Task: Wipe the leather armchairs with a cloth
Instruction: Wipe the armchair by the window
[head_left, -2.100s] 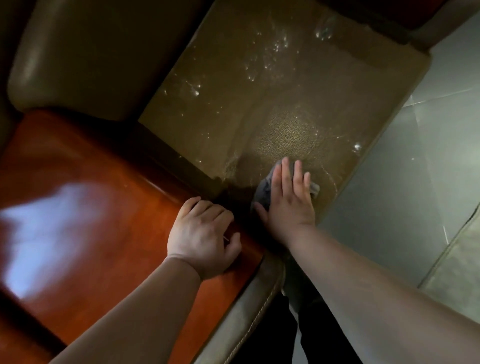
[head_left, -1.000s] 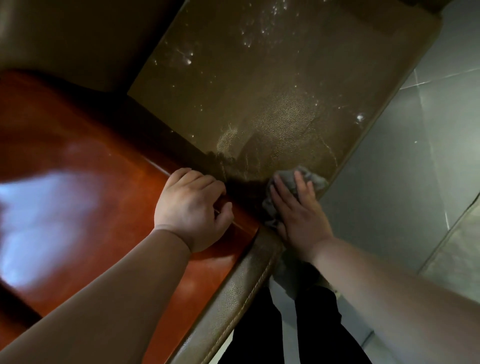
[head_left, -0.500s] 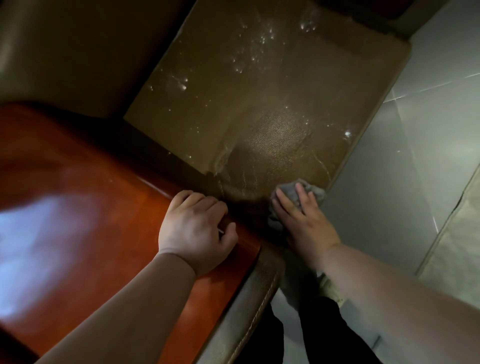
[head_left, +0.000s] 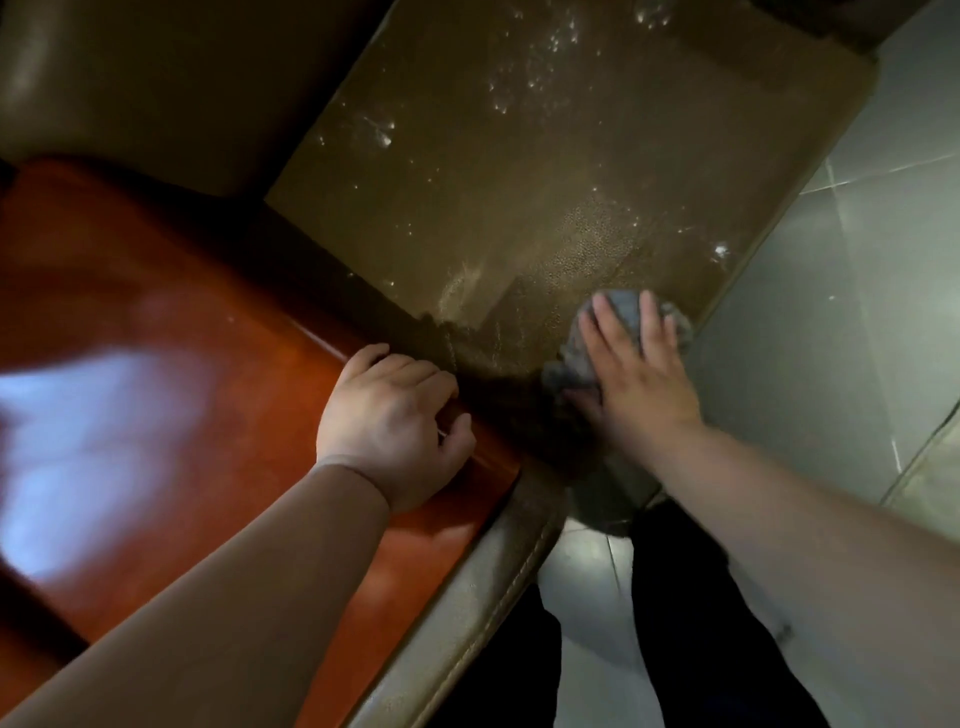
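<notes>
The brown leather armchair seat (head_left: 545, 171) fills the upper middle, dusty, with pale droplet marks towards the back. A grey cloth (head_left: 576, 358) lies bunched at the seat's front right corner. My right hand (head_left: 636, 374) presses flat on the cloth with straight, spread fingers. My left hand (head_left: 395, 421) rests on the glossy red-brown wooden armrest (head_left: 156, 364), its fingers curled over the armrest's inner edge next to the seat.
The armchair's leather backrest (head_left: 156, 78) rises at the upper left. A stitched leather front panel (head_left: 483, 597) runs below the armrest. Grey floor tiles (head_left: 841, 322) lie to the right. My dark trouser legs (head_left: 691, 649) stand at the seat's front.
My right hand has slid the cloth from beside the armrest towards the seat's front right corner, fingers spreading wider. My left hand has stayed on the armrest edge.
</notes>
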